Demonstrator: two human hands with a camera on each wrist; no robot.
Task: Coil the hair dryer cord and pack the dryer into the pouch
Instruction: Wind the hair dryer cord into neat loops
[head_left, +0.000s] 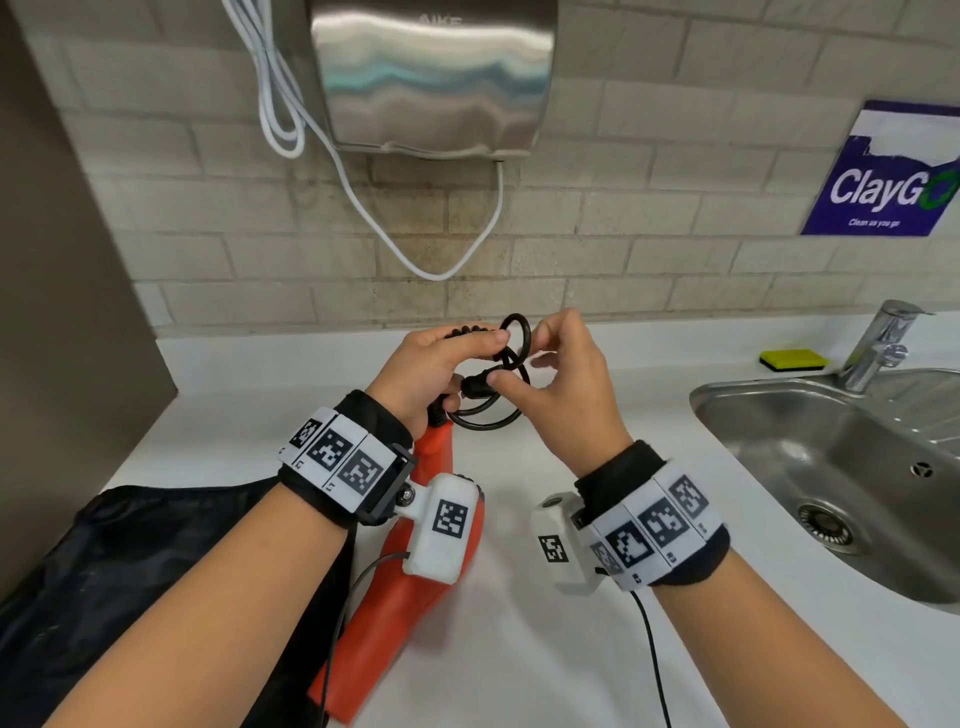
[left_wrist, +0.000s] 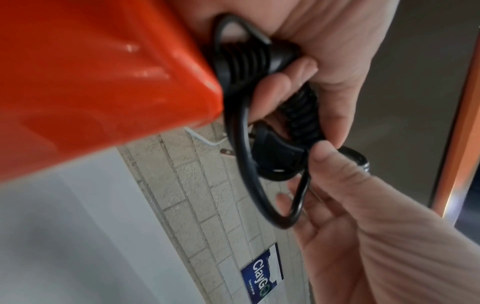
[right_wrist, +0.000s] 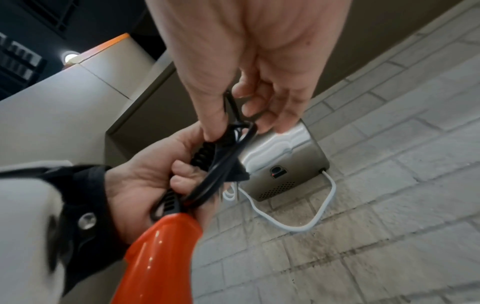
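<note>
The head camera is looking down and forward over both forearms at the counter (head_left: 545, 597) and tiled wall (head_left: 649, 249). Both wrist cameras are sitting very close, aiming up along the palms, sharing the black cord (left_wrist: 242, 164) and, somewhat blurred, the orange dryer (right_wrist: 161, 257).

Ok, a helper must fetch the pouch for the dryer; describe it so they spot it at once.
Start at the white counter below the steel wall hand dryer. At its near left edge, beside the orange hair dryer, lies the pouch: limp black fabric, the only soft dark thing there.
</note>
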